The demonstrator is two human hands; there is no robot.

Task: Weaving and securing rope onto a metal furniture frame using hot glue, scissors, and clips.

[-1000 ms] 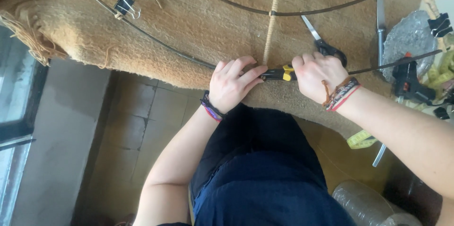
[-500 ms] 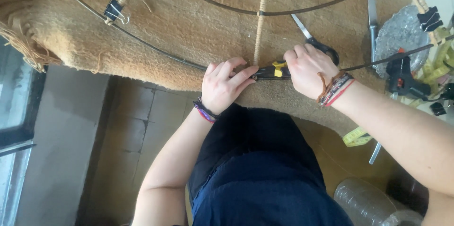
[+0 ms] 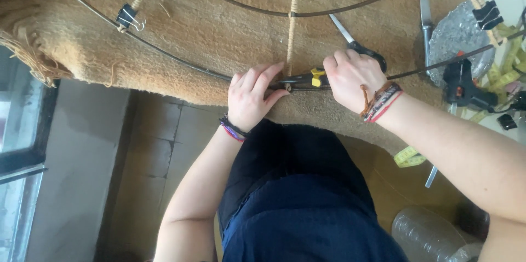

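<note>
Both fingers [image 3: 263, 78] pinched (wire hoop [image 3: 164, 53])

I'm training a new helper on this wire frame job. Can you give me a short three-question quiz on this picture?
1. True or false: the black binder clip sits on the wire frame to the left of both hands.
2. Which lies just beyond the right hand? A) scissors B) a hammer C) a cup
3. What colour is the small tool part between the left hand and the right hand?

Key: 1 true; 2 A; 3 yellow.
</note>
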